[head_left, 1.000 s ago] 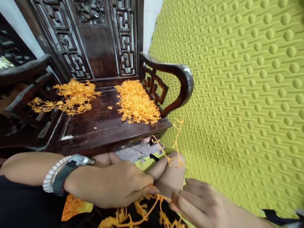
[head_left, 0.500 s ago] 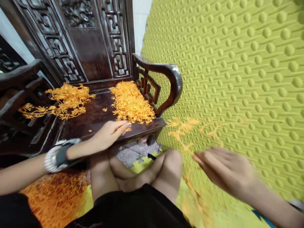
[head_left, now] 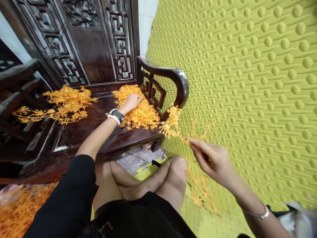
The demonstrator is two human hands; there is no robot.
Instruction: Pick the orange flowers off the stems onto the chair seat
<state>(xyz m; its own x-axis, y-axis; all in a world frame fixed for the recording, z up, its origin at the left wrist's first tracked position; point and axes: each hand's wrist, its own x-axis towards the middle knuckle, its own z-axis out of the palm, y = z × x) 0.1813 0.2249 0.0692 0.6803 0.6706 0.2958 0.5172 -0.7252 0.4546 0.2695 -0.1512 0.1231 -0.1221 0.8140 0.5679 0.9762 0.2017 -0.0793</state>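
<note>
Strands of thin orange, plastic-looking material (head_left: 27,206) are heaped at lower left, below the front edge of the dark, carved wooden bench (head_left: 100,107). Toward the bench's left end lies a loose pile of long orange flower sprays (head_left: 69,99), its lowest stems trailing toward the left edge. By the right edge, the left hand (head_left: 133,101) rests on a dense mound of short orange flower-like pieces (head_left: 145,112), fingers curled downward; whether they grip anything I cannot tell. Pieces could spill over the front edge if that hand dragged forward. Beyond the front right corner, the right hand (head_left: 216,162) pinches a branched orange sprig (head_left: 170,125) between thumb and forefinger, off the bench. A slipping pinch could drop it, and its dangling branches might tangle. Its flowered end points left and up toward that corner; the long axis slants down rightward, with limp branches hanging below the hand.
</note>
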